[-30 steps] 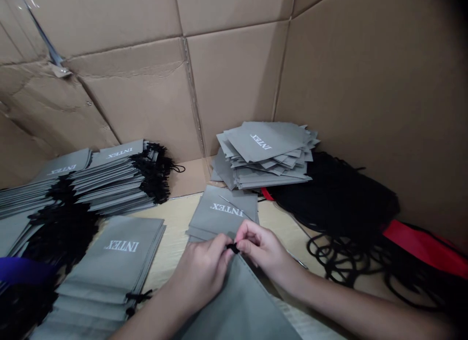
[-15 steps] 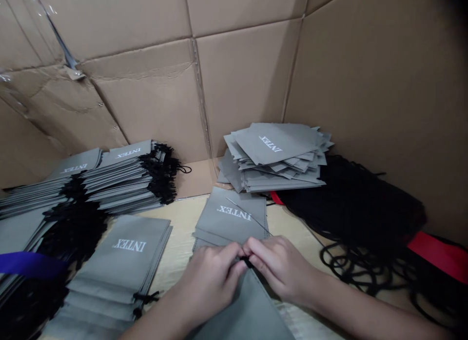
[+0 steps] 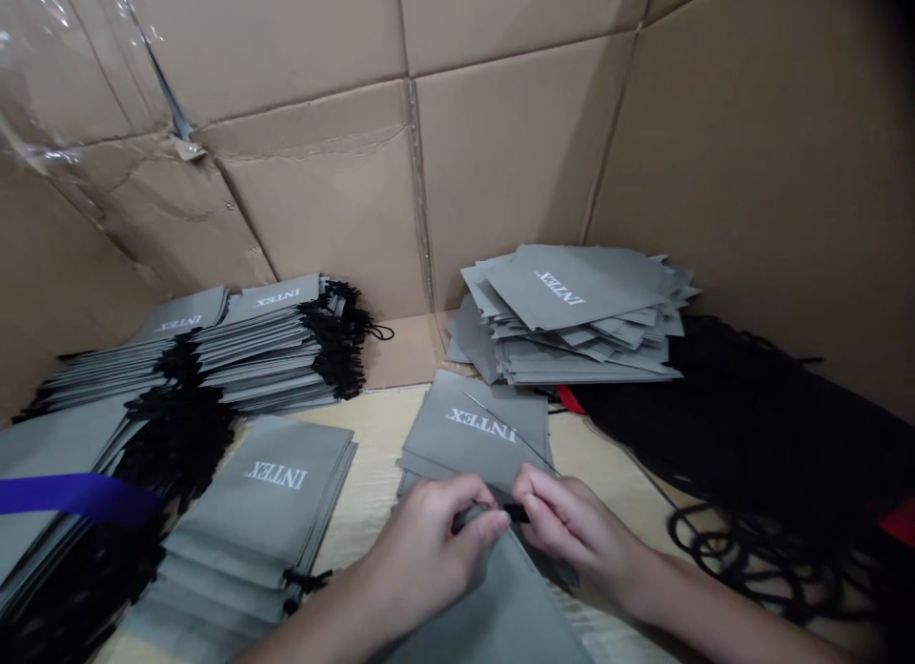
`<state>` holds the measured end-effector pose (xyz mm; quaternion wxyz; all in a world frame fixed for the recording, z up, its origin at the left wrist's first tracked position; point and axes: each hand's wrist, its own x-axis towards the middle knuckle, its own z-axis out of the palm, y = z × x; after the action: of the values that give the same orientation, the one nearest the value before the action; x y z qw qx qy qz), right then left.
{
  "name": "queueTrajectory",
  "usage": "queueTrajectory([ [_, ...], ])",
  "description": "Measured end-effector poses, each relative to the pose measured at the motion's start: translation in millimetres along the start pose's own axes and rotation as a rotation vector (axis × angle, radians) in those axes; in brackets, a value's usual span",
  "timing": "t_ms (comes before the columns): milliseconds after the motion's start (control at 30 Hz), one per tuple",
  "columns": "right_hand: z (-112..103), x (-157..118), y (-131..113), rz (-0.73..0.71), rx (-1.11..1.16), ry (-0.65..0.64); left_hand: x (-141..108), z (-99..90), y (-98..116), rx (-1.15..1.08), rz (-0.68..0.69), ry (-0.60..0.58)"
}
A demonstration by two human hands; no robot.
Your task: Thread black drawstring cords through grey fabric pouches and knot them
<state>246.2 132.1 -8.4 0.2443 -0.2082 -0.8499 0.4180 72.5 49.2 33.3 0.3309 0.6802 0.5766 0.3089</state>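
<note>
Left hand (image 3: 425, 573); right hand (image 3: 576, 531); seemingly pinching black cord (image 3: 516, 513).

You're facing stacked drawstring bags (image 3: 264, 350) on the L of the surface (image 3: 378, 483), w/ a small bag stack (image 3: 472, 431) mid-surface, a loose bag pile (image 3: 572, 302) behind it, a cord heap (image 3: 743, 435) to its R, and a cardboard wall (image 3: 515, 169) behind everything.

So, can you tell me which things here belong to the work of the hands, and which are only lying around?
In the work: left hand, right hand, grey drawstring bag, black cord end.

Lying around: stacked INTEX bags, loose bag pile, black cords, purple strip, cardboard lining.
</note>
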Motion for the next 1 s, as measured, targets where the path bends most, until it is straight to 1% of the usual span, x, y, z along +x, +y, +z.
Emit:
queueTrajectory([
  [100,6,-1,1,0.092,0.254,0.003,-2,-2.2,2,0.000,0.080,-0.036],
  [200,12,-2,-4,0.193,0.459,0.030,-3,-5.2,4,0.013,0.094,-0.058],
  [300,15,0,-7,0.235,0.623,0.060,-3,-8.9,6,-0.018,0.126,-0.081],
  [367,15,1,-7,0.248,0.705,0.066,-1,-10.9,7,-0.055,0.121,-0.091],
  [433,14,1,-7,0.255,0.693,0.067,1,-11.4,6,-0.077,0.071,-0.092],
  [500,11,1,-9,0.249,0.621,0.059,3,-10.3,4,-0.104,0.030,-0.095],
  [567,8,0,-11,0.244,0.566,0.041,5,-8.2,3,-0.157,0.036,-0.108],
  [633,7,0,-12,0.253,0.551,0.051,7,-6.1,2,-0.201,0.051,-0.103],
  [733,8,2,-11,0.270,0.539,0.117,8,-4.2,2,-0.173,0.048,-0.049],
  [800,9,3,-10,0.276,0.529,0.129,7,-3.0,1,-0.147,0.061,-0.038],
  [933,12,2,-14,0.225,0.445,0.038,6,0.9,-3,-0.093,0.081,-0.058],
  [1000,15,2,-15,0.245,0.473,0.008,5,2.6,-5,-0.058,0.074,-0.052],
])
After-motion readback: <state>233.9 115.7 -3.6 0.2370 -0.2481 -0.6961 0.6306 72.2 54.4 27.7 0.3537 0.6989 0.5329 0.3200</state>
